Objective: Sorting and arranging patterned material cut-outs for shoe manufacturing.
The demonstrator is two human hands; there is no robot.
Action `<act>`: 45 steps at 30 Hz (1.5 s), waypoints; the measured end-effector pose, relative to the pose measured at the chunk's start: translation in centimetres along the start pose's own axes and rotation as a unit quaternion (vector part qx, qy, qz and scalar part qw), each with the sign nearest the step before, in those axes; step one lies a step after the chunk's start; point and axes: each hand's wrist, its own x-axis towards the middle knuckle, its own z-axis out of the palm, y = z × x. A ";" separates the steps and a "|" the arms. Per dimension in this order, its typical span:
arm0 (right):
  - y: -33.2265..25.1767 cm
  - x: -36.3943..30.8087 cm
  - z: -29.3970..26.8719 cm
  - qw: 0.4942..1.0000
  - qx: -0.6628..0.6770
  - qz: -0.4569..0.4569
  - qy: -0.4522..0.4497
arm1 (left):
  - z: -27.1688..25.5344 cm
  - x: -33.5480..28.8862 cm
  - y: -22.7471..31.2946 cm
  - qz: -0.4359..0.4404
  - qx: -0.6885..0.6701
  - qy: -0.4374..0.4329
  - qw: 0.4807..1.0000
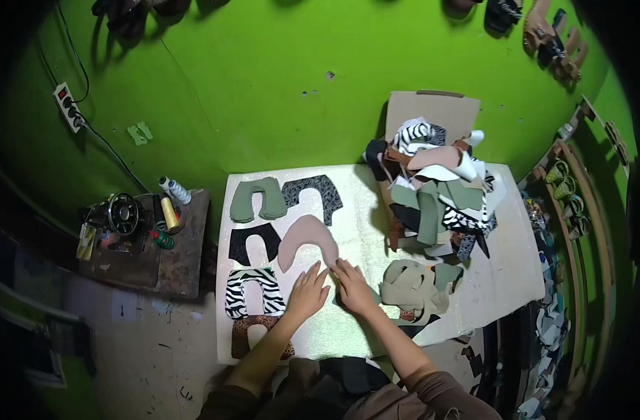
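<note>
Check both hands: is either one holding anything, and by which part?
Nothing is lifted. The left hand and right hand lie flat on the table, fingertips beside the pinkish-tan fabric piece; any grip cannot be told.

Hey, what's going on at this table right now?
A person leans over a pale worktable with both hands flat on it. The left hand and right hand lie side by side just below a curved pinkish-beige cut piece. To the left lie matching curved pieces: green, dark patterned, black, zebra-striped and leopard-print. A small beige stack sits by the right hand, and a big mixed heap of pieces fills the far right of the table.
</note>
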 end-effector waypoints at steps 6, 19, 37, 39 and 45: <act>-1.2 -3.2 -2.1 0.964 0.248 0.099 0.016 | -2.4 -1.2 3.7 -0.028 -0.151 0.065 0.986; 2.4 -4.7 -10.1 0.960 0.267 0.080 0.042 | -2.8 4.2 13.0 0.011 -0.188 0.142 0.972; 13.1 6.7 -31.1 0.899 -0.097 0.173 0.391 | -3.9 16.8 24.8 0.010 -0.159 0.262 0.952; 13.4 7.4 -31.2 0.909 -0.116 0.173 0.360 | -3.0 17.1 25.1 0.004 -0.153 0.258 0.954; 13.7 7.6 -31.9 0.916 -0.089 0.106 0.376 | -2.5 18.4 26.3 0.011 -0.148 0.265 0.953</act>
